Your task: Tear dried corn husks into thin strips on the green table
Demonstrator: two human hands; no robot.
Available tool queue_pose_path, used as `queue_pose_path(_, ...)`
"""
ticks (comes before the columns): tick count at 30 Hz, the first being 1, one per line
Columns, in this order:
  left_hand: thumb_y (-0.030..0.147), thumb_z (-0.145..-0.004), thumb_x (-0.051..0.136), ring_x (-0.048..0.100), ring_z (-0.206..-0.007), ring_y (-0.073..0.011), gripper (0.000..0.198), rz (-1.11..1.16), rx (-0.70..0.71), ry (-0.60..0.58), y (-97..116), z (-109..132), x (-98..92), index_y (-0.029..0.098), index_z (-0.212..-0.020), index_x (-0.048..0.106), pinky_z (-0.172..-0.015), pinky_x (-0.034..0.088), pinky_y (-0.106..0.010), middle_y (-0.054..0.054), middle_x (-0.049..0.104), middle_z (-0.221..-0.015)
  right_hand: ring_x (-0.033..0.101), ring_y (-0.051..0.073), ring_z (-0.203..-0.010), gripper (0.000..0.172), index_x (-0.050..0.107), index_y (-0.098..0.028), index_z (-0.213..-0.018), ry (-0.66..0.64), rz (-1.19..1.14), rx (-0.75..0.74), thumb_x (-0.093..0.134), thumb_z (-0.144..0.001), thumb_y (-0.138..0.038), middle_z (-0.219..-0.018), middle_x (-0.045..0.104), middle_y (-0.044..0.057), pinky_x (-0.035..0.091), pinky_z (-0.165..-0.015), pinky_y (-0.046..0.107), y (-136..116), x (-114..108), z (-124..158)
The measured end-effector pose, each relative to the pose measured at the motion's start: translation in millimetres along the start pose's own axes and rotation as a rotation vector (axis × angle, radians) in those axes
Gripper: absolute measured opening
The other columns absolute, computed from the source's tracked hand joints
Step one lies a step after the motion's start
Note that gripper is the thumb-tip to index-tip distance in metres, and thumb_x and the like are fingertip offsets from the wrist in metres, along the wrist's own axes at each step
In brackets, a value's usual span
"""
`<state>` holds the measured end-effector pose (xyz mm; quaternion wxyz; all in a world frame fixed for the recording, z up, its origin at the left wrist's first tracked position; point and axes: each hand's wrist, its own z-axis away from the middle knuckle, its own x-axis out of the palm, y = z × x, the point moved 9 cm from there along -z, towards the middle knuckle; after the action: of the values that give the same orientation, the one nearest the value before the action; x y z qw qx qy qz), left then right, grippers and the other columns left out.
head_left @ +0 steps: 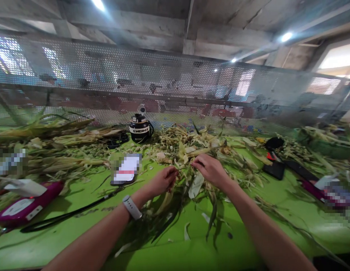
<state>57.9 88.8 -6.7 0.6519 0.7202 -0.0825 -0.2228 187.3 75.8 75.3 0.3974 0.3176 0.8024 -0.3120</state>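
My left hand (165,180), with a pale watch (132,207) on its wrist, is closed with the fingertips pinched together. Green corn husk (165,203) hangs just below those fingers. To the right, my right hand (210,170) pinches thin husk between thumb and fingers, its tips facing the left hand. The strands at both fingertips are too fine to make out well. Between and beneath the hands lie loose leaves, among them a broad pale husk piece (196,185). Right behind them is a heap of torn corn husks (191,143).
A black bottle marked ENERGY (139,130) stands behind the heap, before a perforated metal screen (163,82). A lit phone (126,169) and a magenta device (29,205) with a strap lie left. More husks (58,135), a black case (273,170) and another magenta device (313,190) share the green table (87,233).
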Motion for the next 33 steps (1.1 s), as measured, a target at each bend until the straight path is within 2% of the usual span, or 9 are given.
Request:
queue_pose_path(13,0.045,-0.079,0.051,0.033,-0.039,-0.0090,0.029,-0.045,0.022,0.003,1.3,-0.5,-1.4,0.023,-0.064,0.041,-0.040,0.034,-0.023,0.007,0.036,-0.047,0.055,0.016,-0.074,0.019,0.056,-0.019,-0.076,0.086,-0.050,0.013,0.048,-0.090,-0.029,-0.078,0.061,0.004,0.039,-0.070,0.026,9.5,-7.0,-0.6)
queue_pose_path(20,0.045,-0.078,0.053,0.034,-0.037,-0.0070,0.028,0.001,0.020,0.038,2.4,-2.0,-10.0,0.021,-0.066,0.044,-0.038,0.034,-0.020,0.008,0.038,-0.046,0.050,0.014,-0.066,0.020,0.055,-0.018,-0.074,0.212,-0.254,0.104,0.050,-0.087,-0.033,-0.070,0.055,0.003,0.039,-0.062,0.025,16.0,-21.7,-1.3)
queue_pose_path(23,0.042,-0.078,0.052,0.038,-0.036,-0.0065,0.025,0.032,-0.013,0.064,-0.4,-4.2,-14.3,0.019,-0.070,0.047,-0.037,0.033,-0.019,0.007,0.046,-0.047,0.048,0.012,-0.061,0.021,0.055,-0.017,-0.074,0.178,-0.392,0.097,0.052,-0.086,-0.035,-0.067,0.054,0.001,0.038,-0.057,0.023,10.7,-19.9,-0.8)
queue_pose_path(26,0.041,-0.077,0.054,0.043,-0.037,-0.0061,0.024,0.107,-0.021,0.054,1.5,-4.2,-13.1,0.017,-0.073,0.048,-0.039,0.036,-0.019,0.003,0.058,-0.056,0.048,0.012,-0.060,0.022,0.057,-0.017,-0.075,0.075,-0.455,0.022,0.053,-0.086,-0.035,-0.066,0.056,0.001,0.038,-0.057,0.023,-6.9,-12.8,-0.3)
queue_pose_path(29,0.041,-0.077,0.055,0.049,-0.040,-0.0058,0.025,0.198,-0.002,0.022,8.1,-1.2,-8.0,0.016,-0.073,0.050,-0.043,0.040,-0.020,0.000,0.064,-0.067,0.050,0.012,-0.061,0.022,0.059,-0.017,-0.075,0.021,-0.432,-0.039,0.053,-0.087,-0.034,-0.067,0.058,0.001,0.039,-0.058,0.024,-21.7,-6.7,0.8)
queue_pose_path(33,0.042,-0.076,0.059,0.048,-0.038,-0.0046,0.027,0.276,-0.026,0.004,9.4,2.8,-1.8,0.016,-0.073,0.051,-0.042,0.040,-0.020,0.001,0.064,-0.071,0.054,0.014,-0.065,0.020,0.060,-0.017,-0.075,0.024,-0.351,-0.056,0.053,-0.087,-0.032,-0.069,0.060,0.002,0.039,-0.061,0.024,-26.2,1.7,1.2)
